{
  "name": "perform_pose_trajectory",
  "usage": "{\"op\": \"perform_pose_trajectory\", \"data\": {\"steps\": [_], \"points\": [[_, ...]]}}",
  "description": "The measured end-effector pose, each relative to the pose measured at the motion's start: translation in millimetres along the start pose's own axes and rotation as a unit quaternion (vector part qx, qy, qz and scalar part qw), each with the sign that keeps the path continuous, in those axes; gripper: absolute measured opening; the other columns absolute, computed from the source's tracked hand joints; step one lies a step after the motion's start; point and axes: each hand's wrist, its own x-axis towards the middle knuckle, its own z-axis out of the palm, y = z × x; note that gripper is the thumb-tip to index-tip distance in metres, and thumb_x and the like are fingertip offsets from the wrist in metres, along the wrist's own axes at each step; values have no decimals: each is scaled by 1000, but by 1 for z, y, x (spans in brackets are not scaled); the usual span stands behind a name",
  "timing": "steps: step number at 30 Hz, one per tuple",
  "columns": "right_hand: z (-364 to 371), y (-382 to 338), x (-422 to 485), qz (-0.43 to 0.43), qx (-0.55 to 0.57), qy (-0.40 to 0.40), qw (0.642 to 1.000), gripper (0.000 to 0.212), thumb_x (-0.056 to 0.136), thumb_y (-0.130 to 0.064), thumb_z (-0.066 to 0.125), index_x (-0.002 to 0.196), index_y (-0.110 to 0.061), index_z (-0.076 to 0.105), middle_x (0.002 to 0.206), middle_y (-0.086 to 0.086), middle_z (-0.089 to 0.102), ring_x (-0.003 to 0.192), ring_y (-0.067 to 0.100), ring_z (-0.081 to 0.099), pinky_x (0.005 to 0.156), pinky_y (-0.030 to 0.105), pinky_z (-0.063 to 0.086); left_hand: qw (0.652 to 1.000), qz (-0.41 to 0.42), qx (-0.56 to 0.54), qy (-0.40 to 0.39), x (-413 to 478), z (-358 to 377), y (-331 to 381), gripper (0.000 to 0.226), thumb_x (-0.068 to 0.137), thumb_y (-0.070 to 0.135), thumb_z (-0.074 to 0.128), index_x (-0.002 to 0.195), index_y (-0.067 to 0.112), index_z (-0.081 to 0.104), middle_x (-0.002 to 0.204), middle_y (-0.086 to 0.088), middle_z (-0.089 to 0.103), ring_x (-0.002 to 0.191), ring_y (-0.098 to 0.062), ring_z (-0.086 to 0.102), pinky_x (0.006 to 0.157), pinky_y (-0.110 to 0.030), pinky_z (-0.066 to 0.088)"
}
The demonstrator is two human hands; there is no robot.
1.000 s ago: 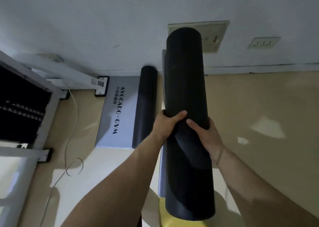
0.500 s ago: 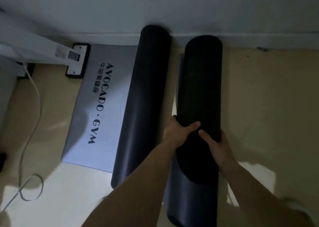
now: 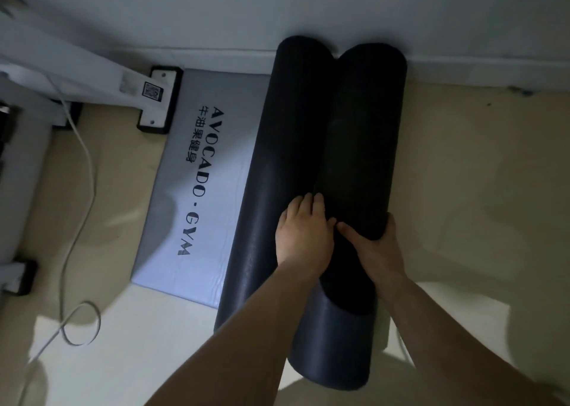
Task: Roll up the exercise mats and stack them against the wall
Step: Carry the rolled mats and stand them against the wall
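Two dark rolled mats lie side by side, their far ends against the white wall [image 3: 277, 7]. The right rolled mat [image 3: 361, 134] is the one I hold; the left rolled mat [image 3: 287, 134] touches it along its length. My left hand [image 3: 303, 234] rests on top between the two rolls, fingers wedged into the gap. My right hand [image 3: 374, 248] wraps the right roll from its outer side, thumb on top. A grey flat mat [image 3: 200, 189] printed "AVOCADO · GYM" lies under the left roll.
A white machine frame with a black-edged foot [image 3: 157, 100] stands at the upper left beside the grey mat. A white cable [image 3: 80, 165] loops over the beige floor [image 3: 478, 189] on the left. Bare floor stretches to the right of the rolls.
The held roll has come down from raised and moved left until it lies against the other roll, with its far end at the wall. My left hand has shifted onto the seam between them.
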Motion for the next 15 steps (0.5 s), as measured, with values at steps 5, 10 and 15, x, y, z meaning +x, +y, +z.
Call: {"op": "perform_pose_trajectory", "data": {"steps": [5,10,15], "points": [[20,-7,-5,-7,-25,4,1000,112,70,-59,85,160,-31,24,152,5,51,133,35,54,109,47,46,998,41,34,-42,-8,-16,-58,63,108,43,29,163,22,8,171,8,3,156,-11,-2,126,-41,4],[49,-14,-2,9,4,-21,1000,111,70,-57,87,158,-29,27,149,3,53,132,34,55,110,45,45,988,-64,131,-56,-1,-41,-113,85,101,57,40,161,24,-10,169,11,-16,157,-24,-2,120,-57,24],[70,-17,-3,9,19,1,1000,123,65,-50,94,159,-19,22,148,6,53,133,32,54,109,38,44,976,-198,81,-30,15,-39,-121,124,84,74,57,156,6,-18,169,-9,-13,156,-33,1,112,-69,32]]}}
